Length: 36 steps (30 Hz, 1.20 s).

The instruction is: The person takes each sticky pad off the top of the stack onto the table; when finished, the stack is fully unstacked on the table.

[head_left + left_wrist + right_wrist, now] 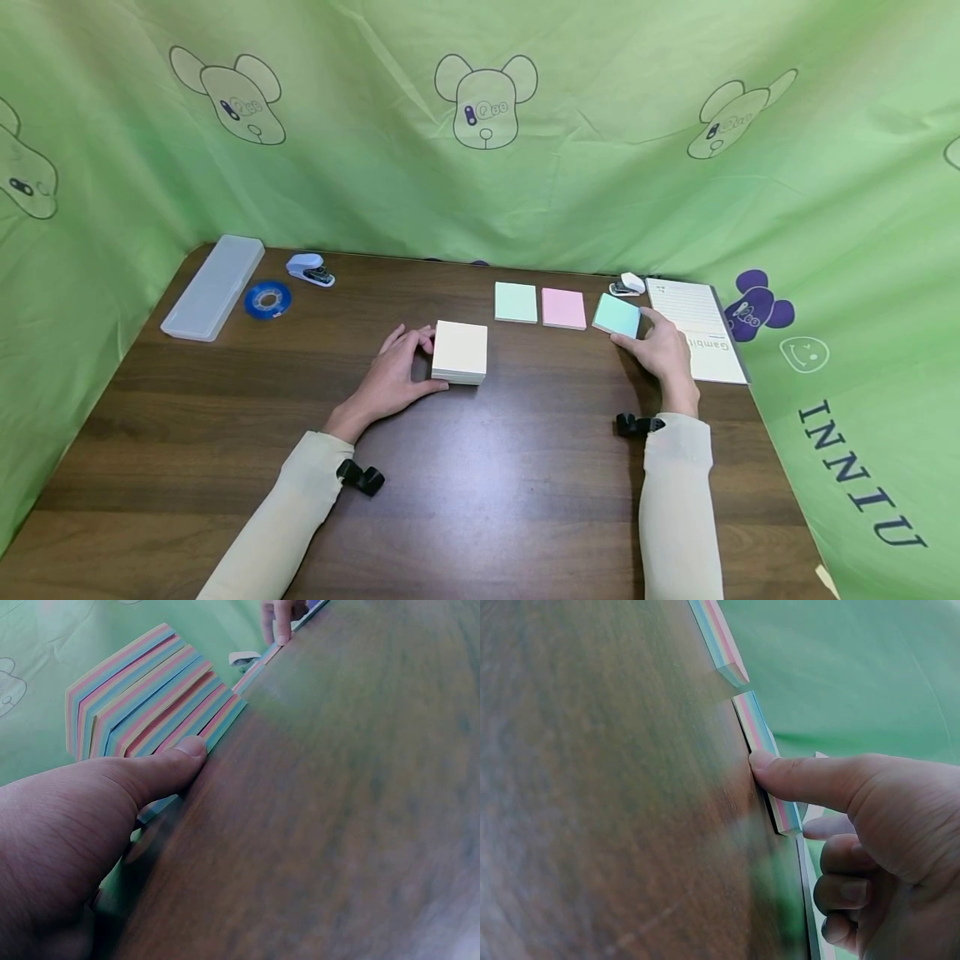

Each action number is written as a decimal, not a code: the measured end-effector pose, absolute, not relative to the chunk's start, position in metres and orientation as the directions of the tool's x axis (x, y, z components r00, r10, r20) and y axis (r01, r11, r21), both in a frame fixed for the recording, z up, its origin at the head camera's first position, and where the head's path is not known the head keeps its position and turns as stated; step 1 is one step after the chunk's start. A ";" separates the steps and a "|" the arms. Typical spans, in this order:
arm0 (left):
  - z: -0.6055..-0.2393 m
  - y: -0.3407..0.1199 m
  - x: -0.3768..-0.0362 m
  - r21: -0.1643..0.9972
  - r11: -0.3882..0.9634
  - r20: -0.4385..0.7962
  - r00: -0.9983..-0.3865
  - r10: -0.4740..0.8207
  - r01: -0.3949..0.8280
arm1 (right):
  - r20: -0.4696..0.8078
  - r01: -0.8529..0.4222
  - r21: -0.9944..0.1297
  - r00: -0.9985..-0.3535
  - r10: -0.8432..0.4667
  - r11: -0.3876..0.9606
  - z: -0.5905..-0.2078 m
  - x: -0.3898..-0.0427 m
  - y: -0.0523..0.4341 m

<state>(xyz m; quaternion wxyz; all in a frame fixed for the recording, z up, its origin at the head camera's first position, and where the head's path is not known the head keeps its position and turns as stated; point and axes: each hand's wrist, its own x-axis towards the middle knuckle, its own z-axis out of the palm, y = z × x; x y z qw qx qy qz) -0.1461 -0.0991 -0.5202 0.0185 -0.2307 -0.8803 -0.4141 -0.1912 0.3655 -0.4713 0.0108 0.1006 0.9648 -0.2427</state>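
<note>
Near the table's middle stands a stack of sticky note pads (460,348), cream on top, with striped pastel edges in the left wrist view. My left hand (390,379) holds this stack at its left side, the thumb along the front and the fingers behind. Farther right, my right hand (663,354) pinches a blue-topped sticky note pad (617,314) between thumb and index finger. This pad lies slightly turned, low at the table surface. To its left lie a pink sticky note pad (563,308) and a mint green one (516,302), side by side.
A notebook (693,329) and a white stapler (628,285) lie at the back right. At the back left are a translucent case (213,287), blue tape roll (267,300) and lilac stapler (310,269). A green curtain (480,200) hangs behind the wooden table (487,500).
</note>
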 end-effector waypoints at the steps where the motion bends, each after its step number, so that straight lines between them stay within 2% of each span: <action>1: -0.520 -0.099 -0.146 0.721 0.550 0.224 -0.893 0.391 0.422 | -0.068 0.198 -0.465 -0.980 0.188 0.863 -0.471 -0.192 0.366; 8: -0.521 -0.100 -0.146 0.717 0.552 0.227 -0.891 0.392 0.426 | -0.032 0.166 -0.460 -0.985 0.170 0.872 -0.471 -0.192 0.366; 19: -0.521 -0.100 -0.146 0.715 0.555 0.227 -0.892 0.391 0.426 | 0.027 0.075 -0.544 -0.994 0.107 0.836 -0.470 -0.195 0.371; 20: -0.521 -0.100 -0.146 0.715 0.555 0.227 -0.892 0.391 0.425 | 0.035 0.077 -0.516 -0.993 0.111 0.853 -0.462 -0.192 0.363; 29: -0.520 -0.100 -0.147 0.712 0.554 0.231 -0.889 0.395 0.432 | 0.124 -0.014 -0.563 -0.990 0.068 0.827 -0.449 -0.189 0.345; 36: -0.521 -0.100 -0.147 0.711 0.557 0.229 -0.890 0.393 0.429 | 0.156 -0.107 -0.613 -0.988 -0.013 0.783 -0.450 -0.192 0.330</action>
